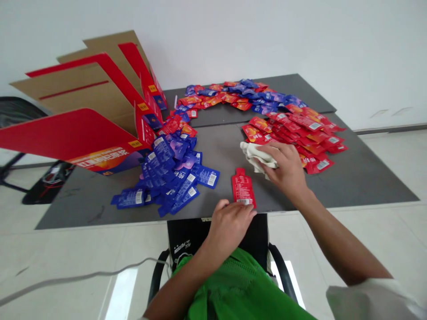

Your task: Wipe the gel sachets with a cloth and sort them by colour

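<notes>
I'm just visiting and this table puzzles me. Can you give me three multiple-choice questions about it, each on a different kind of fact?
1. Where does the lone red sachet lie?
A) On the blue heap
B) On the grey table, against the fingers of the left hand
C) In the person's lap

2. What colour is the heap of sachets by the cardboard display?
A) Green
B) Yellow
C) Blue

3. What is the right hand doing?
A) Clutching a crumpled cream cloth
B) Lying open
C) Lifting a sachet

Answers:
1 B: it lies flat by those fingers.
2 C: the packets show blue faces.
3 A: the fingers wrap the cloth.

Right hand (283, 171) on white cloth (255, 156)
</notes>
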`<state>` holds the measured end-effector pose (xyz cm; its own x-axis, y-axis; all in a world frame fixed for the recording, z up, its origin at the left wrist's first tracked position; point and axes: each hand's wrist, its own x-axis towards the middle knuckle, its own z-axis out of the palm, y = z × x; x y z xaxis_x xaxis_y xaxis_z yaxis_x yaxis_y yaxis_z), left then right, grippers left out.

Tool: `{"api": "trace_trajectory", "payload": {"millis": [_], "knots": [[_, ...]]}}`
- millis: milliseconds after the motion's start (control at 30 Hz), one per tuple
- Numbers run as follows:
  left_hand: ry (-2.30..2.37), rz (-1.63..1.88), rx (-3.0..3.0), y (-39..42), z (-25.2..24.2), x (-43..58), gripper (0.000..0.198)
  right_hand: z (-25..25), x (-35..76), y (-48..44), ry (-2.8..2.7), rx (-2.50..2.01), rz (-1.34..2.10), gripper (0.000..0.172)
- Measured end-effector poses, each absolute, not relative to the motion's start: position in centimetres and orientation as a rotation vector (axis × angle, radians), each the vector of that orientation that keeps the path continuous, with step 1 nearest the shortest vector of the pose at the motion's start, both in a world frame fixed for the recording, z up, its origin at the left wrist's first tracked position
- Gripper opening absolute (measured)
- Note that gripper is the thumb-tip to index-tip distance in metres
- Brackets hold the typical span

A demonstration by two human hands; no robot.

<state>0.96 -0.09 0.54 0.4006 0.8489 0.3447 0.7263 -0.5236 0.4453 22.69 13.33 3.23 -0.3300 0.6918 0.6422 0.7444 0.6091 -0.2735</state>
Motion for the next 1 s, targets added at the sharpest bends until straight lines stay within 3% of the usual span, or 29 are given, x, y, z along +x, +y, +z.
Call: {"api": "trace_trajectory", "payload": {"millis": [200,333,533,700,767,900,1000], "knots": [[1.753,0.749,2.323,5.2,1.6,1.5,0.027,1.9,25.4,6.0,-1.758,-1.260,-0.006,0.032],[1.907,0.615,2.324,7.1,0.1,2.9,0.049,-0.7,26.4,3.3,-1.656,-1.361,0.122,0.028],[1.873,0.409,2.287,8.4,0.4,3.8,0.060,-2.8,26.6,2.1,-1.585,-1.395,0.221,0.027],[1.706,0.420,2.072,10.4,0.9,3.0,0.081,-3.5,26.4,2.4,-1.600,-1.385,0.217,0.028],[1.630,0.500,2.044,11.0,1.2,2.7,0.070,-3.6,26.4,2.5,-1.602,-1.379,0.211,0.028],[1.479,0.753,2.040,10.7,2.8,2.3,0.018,-3.6,26.4,2.6,-1.601,-1.373,0.191,0.028],[1.305,0.993,2.090,9.0,4.3,2.0,0.013,-3.5,26.4,2.5,-1.588,-1.385,0.185,0.027]]}}
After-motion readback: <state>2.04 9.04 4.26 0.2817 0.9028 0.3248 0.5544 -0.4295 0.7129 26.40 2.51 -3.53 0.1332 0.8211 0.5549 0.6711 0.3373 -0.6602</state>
